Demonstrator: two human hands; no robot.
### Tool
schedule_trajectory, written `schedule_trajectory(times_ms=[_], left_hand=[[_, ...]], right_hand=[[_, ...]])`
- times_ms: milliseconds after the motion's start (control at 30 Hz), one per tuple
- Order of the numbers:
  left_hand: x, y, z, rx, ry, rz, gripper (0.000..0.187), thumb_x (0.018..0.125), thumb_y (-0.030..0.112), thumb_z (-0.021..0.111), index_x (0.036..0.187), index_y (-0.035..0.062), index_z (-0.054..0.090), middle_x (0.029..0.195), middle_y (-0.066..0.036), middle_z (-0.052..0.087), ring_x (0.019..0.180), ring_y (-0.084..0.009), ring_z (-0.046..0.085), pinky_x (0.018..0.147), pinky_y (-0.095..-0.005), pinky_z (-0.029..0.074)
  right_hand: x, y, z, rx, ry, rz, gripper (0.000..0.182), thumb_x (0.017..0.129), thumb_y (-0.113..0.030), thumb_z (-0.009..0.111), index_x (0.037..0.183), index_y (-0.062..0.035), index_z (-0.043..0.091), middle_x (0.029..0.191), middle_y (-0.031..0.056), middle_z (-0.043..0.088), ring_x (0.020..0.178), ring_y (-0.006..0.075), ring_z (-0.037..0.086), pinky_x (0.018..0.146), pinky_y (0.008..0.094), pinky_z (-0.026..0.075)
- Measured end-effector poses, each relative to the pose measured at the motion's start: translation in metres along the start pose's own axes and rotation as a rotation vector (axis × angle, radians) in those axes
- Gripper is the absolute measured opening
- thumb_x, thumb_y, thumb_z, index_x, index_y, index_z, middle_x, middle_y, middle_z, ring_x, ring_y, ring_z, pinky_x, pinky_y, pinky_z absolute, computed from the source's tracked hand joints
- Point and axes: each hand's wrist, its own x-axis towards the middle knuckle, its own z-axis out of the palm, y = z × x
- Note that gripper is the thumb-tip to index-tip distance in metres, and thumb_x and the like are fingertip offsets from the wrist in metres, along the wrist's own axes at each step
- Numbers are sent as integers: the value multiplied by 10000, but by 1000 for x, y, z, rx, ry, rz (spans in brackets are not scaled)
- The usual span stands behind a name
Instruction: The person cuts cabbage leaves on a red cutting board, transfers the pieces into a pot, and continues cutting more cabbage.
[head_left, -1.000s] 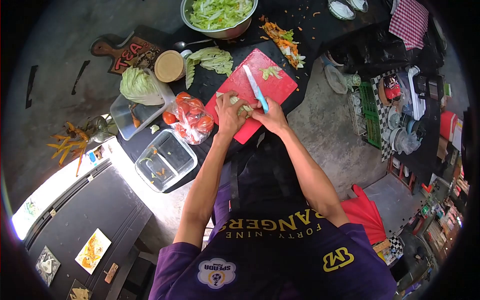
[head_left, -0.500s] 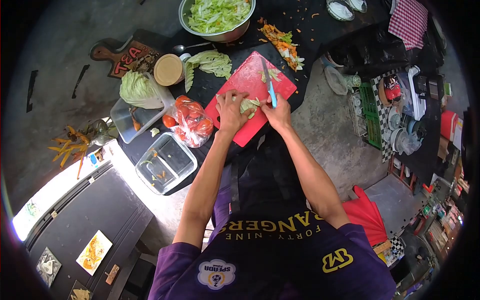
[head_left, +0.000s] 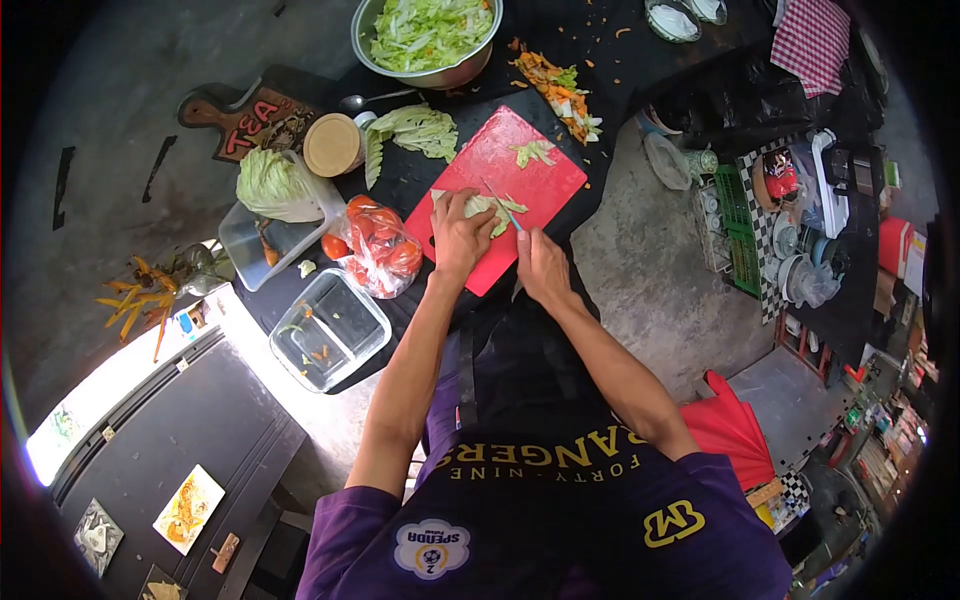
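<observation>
On the red cutting board [head_left: 540,185] lies a piece of pale cabbage leaf [head_left: 480,207], with my left hand [head_left: 460,236] closed over it and pressing it down. My right hand [head_left: 543,262] is wrapped round the handle of a knife [head_left: 502,205], whose thin blade points up and left at the leaf's right side. A few cut cabbage shreds [head_left: 534,152] rest higher on the board. Left of the board are a loose cabbage leaf [head_left: 420,130] and a plastic bag of tomatoes [head_left: 380,245].
A metal bowl [head_left: 455,76] of shredded cabbage stands beyond the board, with vegetable scraps [head_left: 562,95] to its right. At the left are a cabbage half [head_left: 280,187] on a plastic container, a round-lidded jar [head_left: 333,145] and a divided glass container [head_left: 330,330].
The knife and my right hand have moved down and left, from over the upper shreds to the leaf beside my left hand. The blade now tilts more to the left.
</observation>
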Motion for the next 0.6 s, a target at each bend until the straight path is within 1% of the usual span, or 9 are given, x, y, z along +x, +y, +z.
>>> schedule_trajectory(times_ms=[67, 167, 367, 467, 600], left_hand=[[0, -2, 4, -8, 38, 3, 207, 730, 246, 781, 914, 150, 786, 1197, -47, 593, 1157, -307, 466, 943, -447, 405], [-4, -3, 6, -19, 52, -15, 185, 718, 230, 789, 882, 146, 790, 1188, -46, 601, 1153, -305, 468, 941, -446, 406], [0, 1, 9, 0, 65, -28, 173, 694, 207, 795, 854, 140, 794, 1187, -45, 599, 1141, -299, 478, 918, -441, 423], [-1, 0, 11, 7, 76, -28, 167, 690, 195, 793, 849, 142, 793, 1175, -47, 596, 1131, -295, 484, 905, -441, 430], [2, 3, 7, 15, 64, -47, 166, 688, 192, 792, 847, 143, 791, 1157, -52, 593, 1122, -292, 490, 900, -434, 436]], right_hand=[[-8, 2, 5, -77, -77, 52, 375, 1029, -340, 341, 948, -1, 479, 914, 267, 636, 833, 508, 606, 726, 580, 478], [-9, -9, 4, -169, -135, 145, 365, 1026, -336, 358, 956, 1, 477, 885, 280, 645, 809, 510, 620, 715, 590, 487], [0, -22, 5, -310, -157, 179, 360, 1022, -338, 367, 969, -2, 485, 797, 284, 655, 778, 499, 637, 713, 578, 509], [-15, -9, 2, -297, -192, 247, 360, 1019, -347, 374, 974, -9, 492, 792, 282, 658, 772, 496, 640, 720, 578, 511], [-44, 12, -4, -360, -231, 285, 352, 1015, -349, 382, 967, -19, 497, 788, 279, 659, 767, 498, 638, 715, 578, 512]])
